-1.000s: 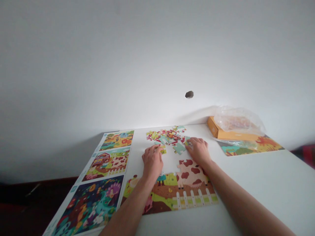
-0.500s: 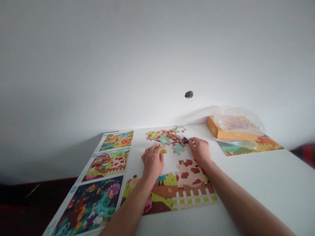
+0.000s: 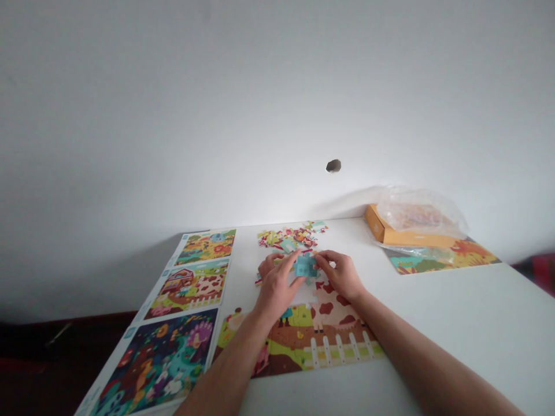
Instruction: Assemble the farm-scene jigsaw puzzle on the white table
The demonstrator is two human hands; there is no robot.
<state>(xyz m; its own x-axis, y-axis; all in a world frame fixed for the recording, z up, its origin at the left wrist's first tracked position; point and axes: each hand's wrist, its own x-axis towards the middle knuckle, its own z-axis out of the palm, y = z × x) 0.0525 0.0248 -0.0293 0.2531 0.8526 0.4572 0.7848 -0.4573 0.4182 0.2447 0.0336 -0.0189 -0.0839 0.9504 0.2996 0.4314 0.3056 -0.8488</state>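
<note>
Between my left hand (image 3: 275, 286) and my right hand (image 3: 340, 274) is a teal jigsaw piece (image 3: 306, 267), raised a little or lying on other pieces. The fingertips of both hands press on its edges. Just below my hands lies a partly joined farm puzzle (image 3: 323, 335) with a brown-spotted cow and a white fence. Its upper part is hidden behind my hands. Beyond my fingers is a heap of loose puzzle pieces (image 3: 288, 238) in red, green and teal.
Several printed puzzle pictures (image 3: 188, 283) lie along the left of the white table (image 3: 472, 323). At the back right are an orange box (image 3: 384, 228), a clear plastic bag (image 3: 418, 211) and another farm picture (image 3: 442, 260). A white wall rises behind, with a small hole (image 3: 333, 166).
Both hands have closed in on the teal piece, which has shifted left and up off the table. My right hand has left the loose heap and moved down and inward.
</note>
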